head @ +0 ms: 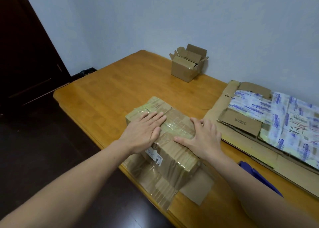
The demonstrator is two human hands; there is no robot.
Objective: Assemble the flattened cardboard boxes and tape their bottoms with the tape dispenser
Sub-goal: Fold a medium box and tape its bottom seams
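Cardboard box [172,138], much taped, lies on the wooden surface [110,93] near its front edge, with both hands flat on top. Left hand [143,132] and right hand [203,138] press with fingers straight and spread. A small open box [187,67] stands well apart by the wall, and flattened cardboard [241,124] lies to the right.

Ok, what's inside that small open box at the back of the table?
The small open box holds brown cardboard, seemingly a smaller box or folded pieces. Its walls hide anything lower down.
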